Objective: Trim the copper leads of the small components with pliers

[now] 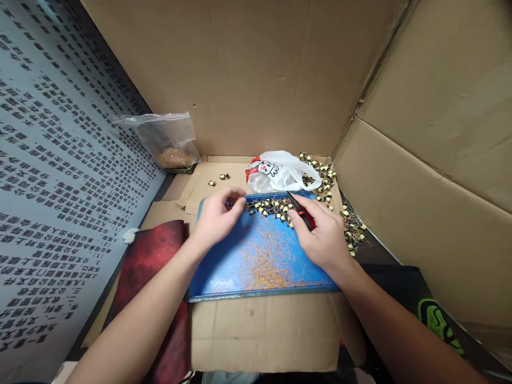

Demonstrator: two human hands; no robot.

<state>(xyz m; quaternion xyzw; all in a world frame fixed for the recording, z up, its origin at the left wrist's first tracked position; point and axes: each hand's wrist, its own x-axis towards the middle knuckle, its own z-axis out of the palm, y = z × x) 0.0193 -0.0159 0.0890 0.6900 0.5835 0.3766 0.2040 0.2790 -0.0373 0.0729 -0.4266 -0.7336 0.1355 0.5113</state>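
A blue tray (224, 261) lies on cardboard in front of me, with thin copper wire clippings (268, 261) strewn over it. A row of small yellow-and-black components (269, 206) lies along its far edge. My left hand (218, 216) hovers over the tray's far left corner with fingertips pinched together on a small piece I cannot make out. My right hand (322, 234) is closed on red-handled cutters (301, 209), whose dark tip points at the components.
More components (324, 176) are heaped at the back right and along the right side (354, 229). A white plastic bag (280, 170) lies behind the tray. A clear bag with brown wire (174, 149) stands back left. Cardboard walls enclose the space; a printed panel (52, 176) stands left.
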